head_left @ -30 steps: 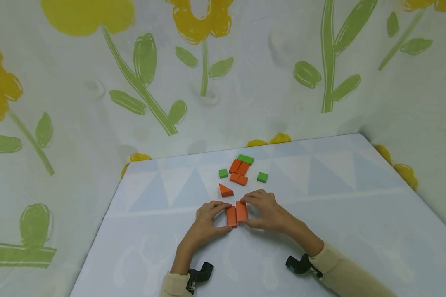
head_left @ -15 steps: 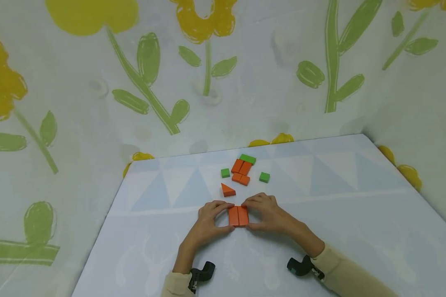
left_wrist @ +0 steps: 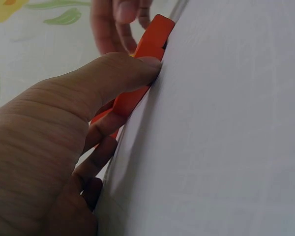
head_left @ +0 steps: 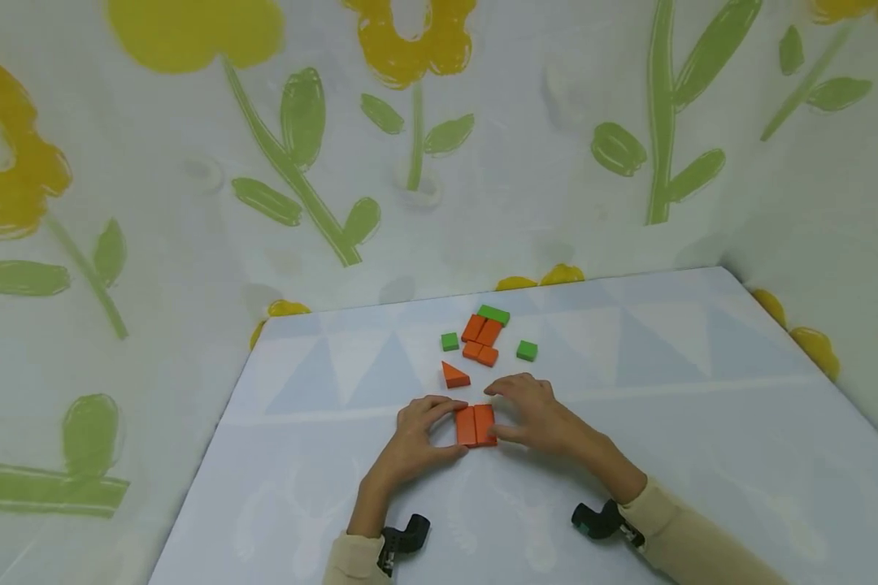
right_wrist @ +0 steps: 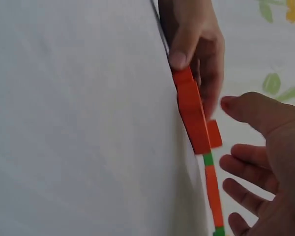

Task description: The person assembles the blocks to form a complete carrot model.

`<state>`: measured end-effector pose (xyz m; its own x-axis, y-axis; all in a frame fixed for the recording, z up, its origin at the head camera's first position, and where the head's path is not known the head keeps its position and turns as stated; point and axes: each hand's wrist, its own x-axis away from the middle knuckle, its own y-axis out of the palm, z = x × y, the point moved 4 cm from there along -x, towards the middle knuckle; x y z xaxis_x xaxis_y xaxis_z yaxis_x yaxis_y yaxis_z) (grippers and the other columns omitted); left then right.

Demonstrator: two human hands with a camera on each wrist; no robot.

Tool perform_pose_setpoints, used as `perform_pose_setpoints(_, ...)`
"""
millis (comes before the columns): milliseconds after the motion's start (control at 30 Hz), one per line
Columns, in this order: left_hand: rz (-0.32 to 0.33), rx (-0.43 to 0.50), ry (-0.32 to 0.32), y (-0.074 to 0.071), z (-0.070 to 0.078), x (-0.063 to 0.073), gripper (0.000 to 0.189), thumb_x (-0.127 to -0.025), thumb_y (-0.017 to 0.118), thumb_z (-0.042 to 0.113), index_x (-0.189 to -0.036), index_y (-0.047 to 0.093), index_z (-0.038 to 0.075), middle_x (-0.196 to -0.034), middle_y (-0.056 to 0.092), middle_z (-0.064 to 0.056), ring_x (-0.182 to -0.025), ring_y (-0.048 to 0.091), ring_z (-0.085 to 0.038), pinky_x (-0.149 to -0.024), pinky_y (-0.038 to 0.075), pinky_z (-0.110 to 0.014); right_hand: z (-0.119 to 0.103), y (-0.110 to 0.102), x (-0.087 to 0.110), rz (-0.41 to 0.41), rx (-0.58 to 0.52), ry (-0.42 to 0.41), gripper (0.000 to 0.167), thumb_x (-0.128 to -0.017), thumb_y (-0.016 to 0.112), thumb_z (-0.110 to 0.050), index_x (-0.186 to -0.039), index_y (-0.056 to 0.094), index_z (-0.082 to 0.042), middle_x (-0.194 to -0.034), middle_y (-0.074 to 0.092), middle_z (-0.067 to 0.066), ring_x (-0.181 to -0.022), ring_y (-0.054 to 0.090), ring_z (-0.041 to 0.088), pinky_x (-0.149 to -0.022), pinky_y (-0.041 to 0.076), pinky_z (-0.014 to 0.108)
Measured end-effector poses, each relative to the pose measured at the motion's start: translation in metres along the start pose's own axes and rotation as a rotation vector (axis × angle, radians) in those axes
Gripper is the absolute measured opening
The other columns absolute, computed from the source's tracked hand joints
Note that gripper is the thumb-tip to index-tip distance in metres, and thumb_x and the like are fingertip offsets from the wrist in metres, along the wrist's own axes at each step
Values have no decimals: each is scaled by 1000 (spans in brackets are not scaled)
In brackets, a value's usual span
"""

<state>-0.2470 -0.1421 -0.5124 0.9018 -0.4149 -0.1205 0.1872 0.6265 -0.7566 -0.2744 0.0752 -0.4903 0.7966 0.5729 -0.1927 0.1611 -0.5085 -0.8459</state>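
Observation:
Two orange rectangular blocks lie side by side on the table, long sides together. The left orange block is pinched end to end by thumb and fingers of my left hand. Close beside the right orange block is my right hand, thumb and fingers spread; the right wrist view shows its thumb and fingers away from the blocks. In the left wrist view, the left thumb presses against an orange block end. Just beyond the pair lies an orange triangular block.
Farther back, two orange blocks, two smaller orange blocks and a long green block are grouped. Small green blocks flank them. The pale patterned table meets a flower-print cloth behind.
The right orange block has come down level with the left one, so the two align. My right hand's fingers have then let go and spread. My left hand keeps its pinch.

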Motion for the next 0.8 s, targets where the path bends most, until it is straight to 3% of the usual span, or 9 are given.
perform_pose_setpoints(200, -15, -15, -23, 6, 1, -3, 57, -84, 79, 38, -137, 59, 33, -133, 53, 9, -129, 41, -17, -108, 25, -51, 16, -28, -24, 145, -11, 143, 47, -88, 78, -29, -127, 64, -8, -128, 62, 7, -122, 50, 29, -97, 35, 55)
perform_pose_setpoints(367, -4, -39, -29, 3, 2, -2, 57, -84, 79, 38, -137, 59, 33, -133, 53, 8, -129, 42, -18, -109, 25, -52, 32, -41, -57, 193, 15, 215, 44, -90, 75, -26, -126, 64, -3, -127, 62, 14, -121, 50, 35, -97, 34, 57)
perform_pose_setpoints(567, -1, -29, -19, 0, 1, -1, 57, -84, 79, 37, -137, 59, 32, -133, 53, 8, -129, 42, -19, -109, 24, -52, 53, -38, -88, 145, 78, 283, 44, -92, 73, -28, -126, 64, -2, -125, 61, 15, -119, 50, 36, -95, 36, 55)
perform_pose_setpoints(800, -6, -18, -20, -1, 1, -1, 58, -83, 80, 38, -137, 59, 34, -133, 52, 10, -128, 42, -18, -109, 24, -51, 61, -30, -106, 36, 148, 347, 50, -91, 72, -34, -129, 63, -4, -130, 58, 16, -121, 48, 37, -97, 35, 57)
